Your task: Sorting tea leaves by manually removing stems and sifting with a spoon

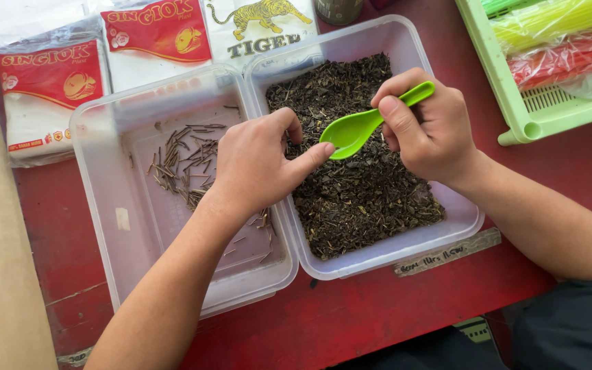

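Right hand grips green spoon; left hand touches its bowl.

two tubs side by side, packets behind them

Colours here are pretty loud. The table is deep red, a bit scuffed. Two plastic tubs: both clear and frosty, the left tub showing thin brown-grey stems against its pale bottom, the right tub packed with near-black dried leaves flecked with olive. The spoon is bright lime green. Off to the side, a pastel green basket has neon yellow-green and red-orange straws in it. The packets up top are white with red panels and yellow lettering; one packet has a yellow, black-striped tiger.
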